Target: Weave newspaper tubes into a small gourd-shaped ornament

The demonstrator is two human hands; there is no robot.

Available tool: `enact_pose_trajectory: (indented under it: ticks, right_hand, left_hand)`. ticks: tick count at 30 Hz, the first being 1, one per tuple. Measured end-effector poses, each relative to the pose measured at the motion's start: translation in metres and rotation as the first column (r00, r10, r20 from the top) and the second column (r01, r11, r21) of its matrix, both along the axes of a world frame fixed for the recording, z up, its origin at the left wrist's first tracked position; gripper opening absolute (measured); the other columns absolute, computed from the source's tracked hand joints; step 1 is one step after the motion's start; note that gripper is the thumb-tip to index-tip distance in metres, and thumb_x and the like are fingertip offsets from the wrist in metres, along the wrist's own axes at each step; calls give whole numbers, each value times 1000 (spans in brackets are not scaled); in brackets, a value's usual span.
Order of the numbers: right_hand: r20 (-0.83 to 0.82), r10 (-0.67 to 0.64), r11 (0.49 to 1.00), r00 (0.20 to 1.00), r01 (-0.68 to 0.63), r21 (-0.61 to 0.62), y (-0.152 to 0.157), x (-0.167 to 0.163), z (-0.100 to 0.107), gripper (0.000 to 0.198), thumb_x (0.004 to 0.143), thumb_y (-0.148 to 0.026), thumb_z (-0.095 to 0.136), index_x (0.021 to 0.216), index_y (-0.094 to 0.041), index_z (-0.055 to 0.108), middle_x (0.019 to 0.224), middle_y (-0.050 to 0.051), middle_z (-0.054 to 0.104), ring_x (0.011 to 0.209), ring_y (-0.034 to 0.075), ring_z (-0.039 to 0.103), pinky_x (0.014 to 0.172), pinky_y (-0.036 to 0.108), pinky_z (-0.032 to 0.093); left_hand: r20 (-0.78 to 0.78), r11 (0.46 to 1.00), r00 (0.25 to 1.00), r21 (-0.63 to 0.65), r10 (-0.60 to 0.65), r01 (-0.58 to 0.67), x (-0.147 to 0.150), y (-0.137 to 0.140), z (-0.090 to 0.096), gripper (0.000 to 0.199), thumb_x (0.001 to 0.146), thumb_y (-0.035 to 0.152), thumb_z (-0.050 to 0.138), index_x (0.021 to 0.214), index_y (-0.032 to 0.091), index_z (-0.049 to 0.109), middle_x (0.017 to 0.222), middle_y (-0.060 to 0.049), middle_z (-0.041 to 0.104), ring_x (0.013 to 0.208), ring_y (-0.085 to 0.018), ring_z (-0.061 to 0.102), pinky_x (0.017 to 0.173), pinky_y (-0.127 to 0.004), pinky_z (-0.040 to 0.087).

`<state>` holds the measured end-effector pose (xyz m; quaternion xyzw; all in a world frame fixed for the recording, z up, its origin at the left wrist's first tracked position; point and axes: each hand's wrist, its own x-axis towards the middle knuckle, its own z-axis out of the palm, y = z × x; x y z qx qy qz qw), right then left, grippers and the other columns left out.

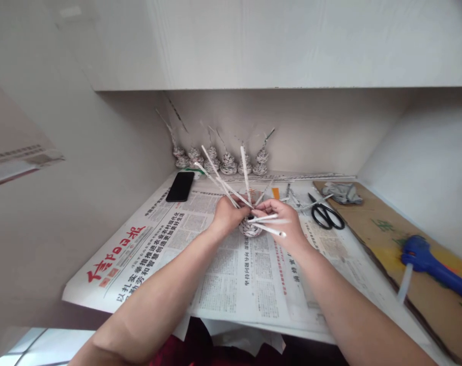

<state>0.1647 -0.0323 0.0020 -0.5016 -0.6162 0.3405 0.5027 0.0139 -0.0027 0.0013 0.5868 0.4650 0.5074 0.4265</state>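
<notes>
A small round piece woven from rolled newspaper [251, 230] sits on the newspaper sheet before me, with several paper tubes [244, 170] fanning out of its top. My left hand [230, 212] is closed at the base of the tubes on the left side, fingertips pinching a tube. From the right, my right hand [280, 211] pinches at the same rim, thumb and fingers together on a paper tube. Some tubes point toward the right forearm, their open ends showing. Exactly which tube each hand grips is partly hidden by the fingers.
Several gourd-shaped woven pieces [228, 163] line the back wall, long paper tubes [292, 178] lying before them. A black phone [180, 186] lies left; black scissors [327, 216], crumpled plastic [341, 193] and a blue glue gun [425, 259] on cardboard [383, 239] lie right. A shelf [261, 51] overhangs.
</notes>
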Motion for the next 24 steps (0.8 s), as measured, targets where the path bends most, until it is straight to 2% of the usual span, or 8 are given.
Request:
enact_pose_trajectory:
  ticks: [5, 9, 12, 15, 18, 24]
  right_hand:
    - [2, -64, 998, 998, 64, -5, 1, -1, -2, 15, 73, -34, 66, 73, -20, 62, 63, 0, 65, 55, 14, 59, 52, 24, 45]
    - [-179, -90, 985, 980, 61, -162, 3, -2, -1, 18, 67, -35, 69, 67, -20, 58, 54, -1, 61, 47, 13, 55, 44, 23, 40]
    - [-278, -103, 971, 955, 36, -236, 4, -4, 1, 21, 62, -34, 72, 64, -21, 56, 51, -2, 60, 44, 13, 53, 37, 22, 34]
    - [-357, -109, 964, 928, 11, -266, 4, -5, 2, 25, 60, -36, 75, 61, -21, 55, 48, -3, 58, 39, 11, 48, 34, 22, 30]
    - [-430, -93, 958, 898, -37, -285, 5, -4, 1, 28, 57, -37, 78, 60, -19, 57, 48, -2, 60, 36, 9, 45, 34, 22, 29]
    - [-528, -41, 936, 848, -152, -317, 5, 2, 3, 31, 49, -34, 84, 61, -16, 62, 52, 0, 62, 40, 10, 51, 33, 20, 33]
  left_hand:
    - [142, 996, 988, -61, -58, 67, 1, -2, 3, 26, 58, 25, 79, 78, 11, 70, 69, -4, 71, 59, -13, 63, 58, -23, 48]
    - [216, 989, 971, -90, -97, 119, 2, -5, 5, 30, 55, 25, 81, 78, 10, 69, 70, -5, 72, 59, -14, 64, 58, -24, 49]
    - [251, 984, 963, -127, -94, 129, 2, -5, 5, 33, 53, 23, 81, 82, 11, 70, 69, -5, 72, 58, -14, 63, 56, -24, 48]
    - [236, 983, 967, -125, -100, 132, 1, -4, 6, 36, 52, 23, 82, 84, 11, 71, 69, -4, 72, 59, -15, 64, 59, -26, 49]
    - [160, 987, 978, -66, -134, 146, 0, -4, 8, 31, 54, 25, 81, 80, 11, 73, 71, -5, 73, 63, -16, 65, 63, -27, 51]
    - [45, 983, 982, -11, -181, 182, -6, -1, 8, 29, 59, 32, 81, 77, 11, 74, 70, -5, 72, 62, -14, 63, 62, -25, 50]
